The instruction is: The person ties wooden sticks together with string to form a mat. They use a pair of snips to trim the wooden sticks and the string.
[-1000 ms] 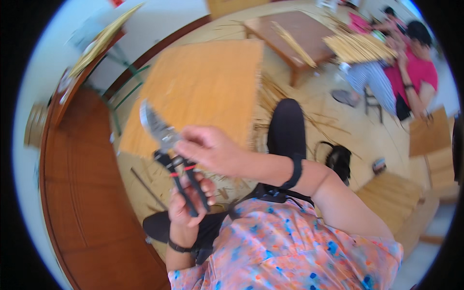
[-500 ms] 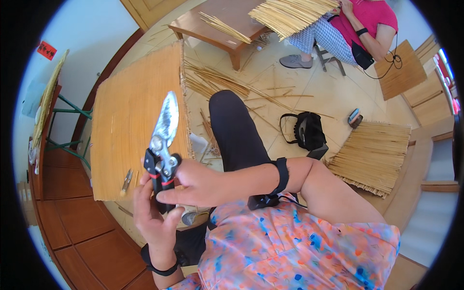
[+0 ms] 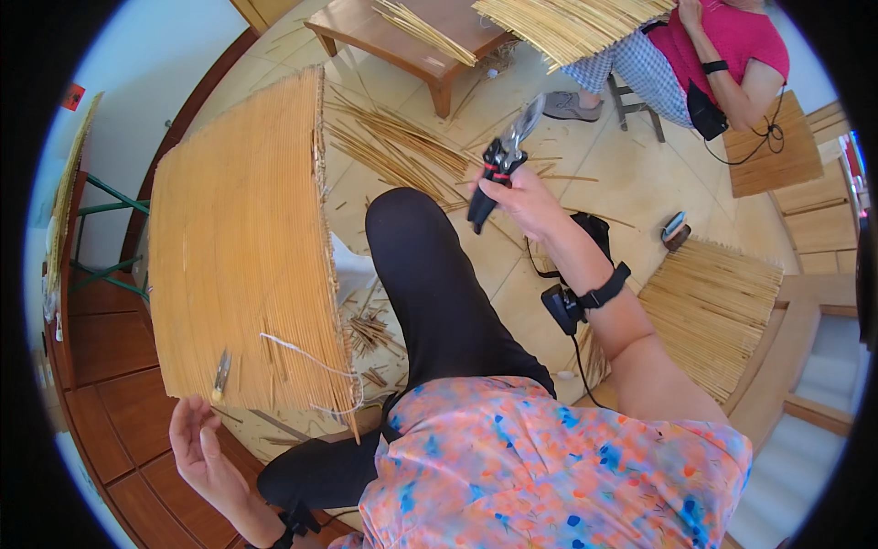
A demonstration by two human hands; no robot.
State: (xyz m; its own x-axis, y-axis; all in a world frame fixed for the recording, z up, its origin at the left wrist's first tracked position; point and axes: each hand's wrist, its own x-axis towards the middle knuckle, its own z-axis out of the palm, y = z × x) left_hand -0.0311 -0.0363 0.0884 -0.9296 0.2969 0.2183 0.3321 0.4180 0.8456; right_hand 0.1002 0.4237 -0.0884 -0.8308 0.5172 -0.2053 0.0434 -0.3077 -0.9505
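Many stalks (image 3: 402, 145) beside the mat (image 3: 240, 229)

A person in pink (image 3: 743, 48) sits near a low brown table (image 3: 380, 44).

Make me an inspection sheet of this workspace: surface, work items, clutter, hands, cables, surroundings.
Surface: large tan stalk mat, bearing a small tool and white string.
Job's things: black-handled pruning shears with red bands, away from the mat.
Clutter: loose stalks and short offcuts on the floor.
Hands: right hand grips the shears; left hand open at the mat's lower edge, contact unclear.
Cables: black cable below a black device beside the right wristband; black cord near another person.
Surroundings: low brown table, black bag.
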